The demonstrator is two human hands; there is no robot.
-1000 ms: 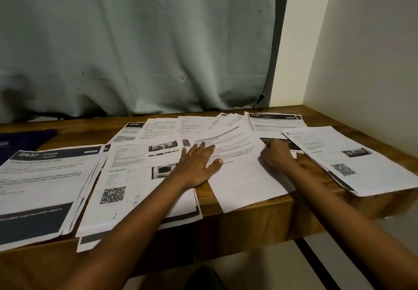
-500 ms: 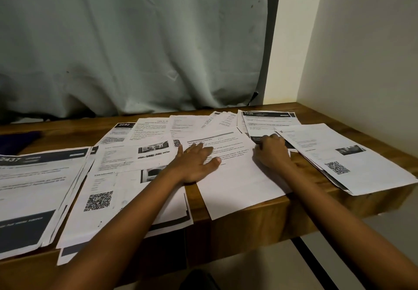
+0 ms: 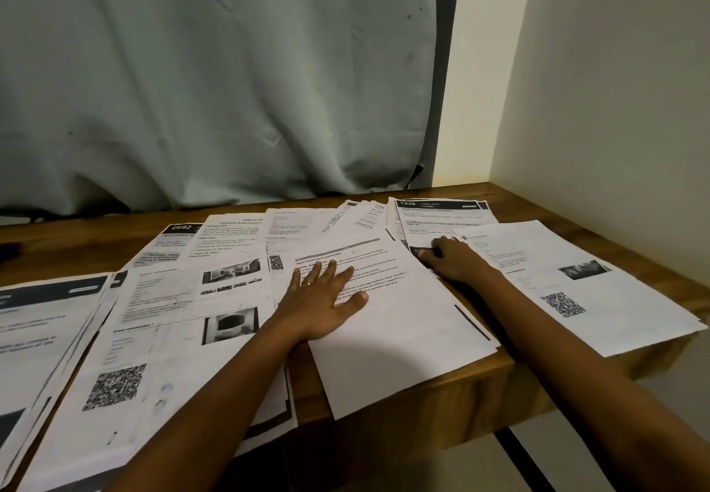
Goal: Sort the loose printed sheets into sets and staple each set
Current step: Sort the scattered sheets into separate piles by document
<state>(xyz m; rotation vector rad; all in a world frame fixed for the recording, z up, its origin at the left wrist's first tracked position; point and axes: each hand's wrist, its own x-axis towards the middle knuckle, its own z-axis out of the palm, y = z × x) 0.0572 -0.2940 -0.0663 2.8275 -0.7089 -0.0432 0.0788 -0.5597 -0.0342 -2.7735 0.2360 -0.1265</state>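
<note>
Loose printed sheets cover the wooden table [image 3: 511, 372]. My left hand [image 3: 320, 299] lies flat, fingers spread, on the middle text sheet [image 3: 399, 334], which overhangs the front edge. My right hand [image 3: 451, 259] rests to its right with curled fingers. Its fingertips and thumb meet on the dark lower band of the sheet headed 1226 [image 3: 442, 215], between the middle sheet and the right pile [image 3: 568, 284]. A sheet headed 2692 [image 3: 180, 238] lies at the back left. Photo-and-QR sheets [image 3: 161, 338] lie to the left of my left hand.
A thick pile with a dark header [image 3: 42, 322] fills the near left. A fan of sheets [image 3: 357, 215] lies at the back centre. A grey curtain [image 3: 215, 80] hangs behind the table, and a wall [image 3: 614, 107] closes the right side. A dark object [image 3: 7, 251] shows at the far left edge.
My right hand has slid back and to the right, from the middle sheet's edge onto the 1226 sheet. My left hand has stayed flat on the middle sheet.
</note>
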